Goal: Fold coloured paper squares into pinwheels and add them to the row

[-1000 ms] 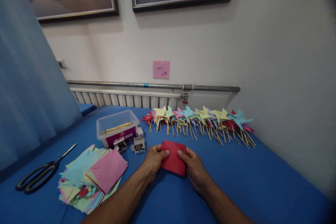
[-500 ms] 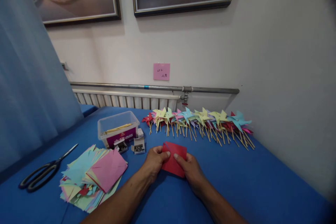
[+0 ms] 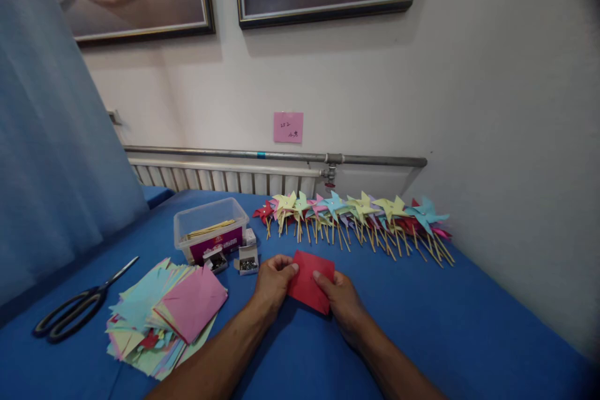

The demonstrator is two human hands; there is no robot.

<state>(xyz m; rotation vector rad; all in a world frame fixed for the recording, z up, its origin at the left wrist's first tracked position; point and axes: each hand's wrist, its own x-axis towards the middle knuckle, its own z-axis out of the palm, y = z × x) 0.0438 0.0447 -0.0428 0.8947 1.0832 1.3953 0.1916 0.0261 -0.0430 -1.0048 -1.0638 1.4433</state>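
Note:
A square of red paper (image 3: 309, 290) is held above the blue table between my two hands. My left hand (image 3: 273, 281) pinches its left edge, thumb on top and fingers bent behind. On the right side, my right hand (image 3: 341, 300) grips the sheet with the thumb lying flat across its face. The fingers under the paper are mostly hidden. To the left of my left forearm lies a loose pile of coloured paper squares (image 3: 194, 303), pink and light blue on top.
Black-handled scissors (image 3: 77, 309) lie at far left. Behind the pile stand a clear plastic box (image 3: 210, 215) with thin wooden sticks and small open boxes of metal pins (image 3: 248, 260). Finished paper pinwheels (image 3: 360, 209) on sticks line the table's back edge, below a pipe (image 3: 379, 161).
The red paper has turned slightly between my hands. My left thumb has slid back toward its left edge, and my left hand has shifted a little left.

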